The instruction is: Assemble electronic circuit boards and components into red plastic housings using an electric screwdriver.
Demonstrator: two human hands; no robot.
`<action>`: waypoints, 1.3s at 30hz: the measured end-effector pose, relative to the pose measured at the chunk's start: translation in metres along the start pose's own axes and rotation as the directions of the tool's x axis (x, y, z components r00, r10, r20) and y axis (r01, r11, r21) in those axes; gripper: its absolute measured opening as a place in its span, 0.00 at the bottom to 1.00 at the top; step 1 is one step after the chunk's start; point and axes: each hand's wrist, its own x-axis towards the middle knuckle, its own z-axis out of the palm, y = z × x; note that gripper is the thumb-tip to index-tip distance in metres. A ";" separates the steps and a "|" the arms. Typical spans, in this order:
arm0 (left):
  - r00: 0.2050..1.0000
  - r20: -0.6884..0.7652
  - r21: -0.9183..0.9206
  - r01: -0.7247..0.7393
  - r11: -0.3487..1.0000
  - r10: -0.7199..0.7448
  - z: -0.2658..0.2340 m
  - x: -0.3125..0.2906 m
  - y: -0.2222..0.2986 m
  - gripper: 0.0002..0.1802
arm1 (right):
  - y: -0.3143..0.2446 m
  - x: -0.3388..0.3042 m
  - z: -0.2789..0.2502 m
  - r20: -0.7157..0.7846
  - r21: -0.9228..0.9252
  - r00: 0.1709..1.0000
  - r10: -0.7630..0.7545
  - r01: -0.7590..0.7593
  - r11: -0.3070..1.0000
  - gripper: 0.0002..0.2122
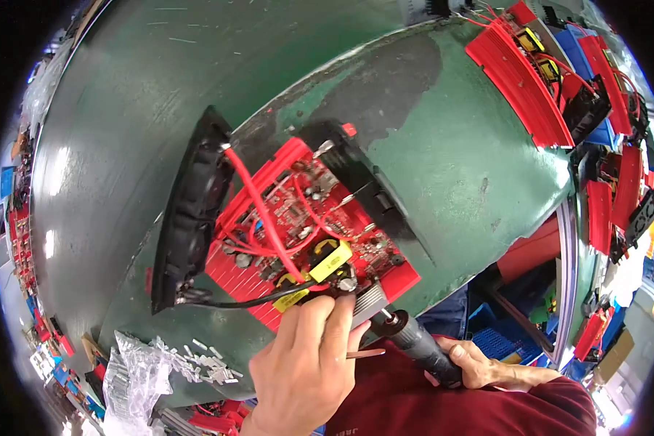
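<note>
A red circuit board (298, 211) in a red finned metal housing (240, 280) lies on the green bench. My left hand (305, 363) is closed at the board's near edge, its fingertips beside a yellow-wrapped transformer (331, 261). A thin copper-coloured pointed tool (367, 354) sticks out from under its fingers; the rest is hidden. My right hand (468, 363) grips a black electric screwdriver (420, 347), whose tip reaches the silver metal block (370, 304) at the housing's near corner. A thick red wire and a black wire join the board to a black end panel (192, 218).
A second black panel (374, 189) leans along the housing's far right side. Clear plastic bag (134, 370) and small pale strips (210, 363) lie at near left. More red housings (519, 83) stand at far right. Blue baskets (497, 341) sit below the bench's right edge.
</note>
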 end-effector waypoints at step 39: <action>0.683 -0.420 -0.085 0.626 0.775 -0.598 -0.001 -0.124 -0.105 0.15 | 0.021 0.005 -0.023 -0.118 -0.366 0.914 -0.389 0.324 0.872 0.27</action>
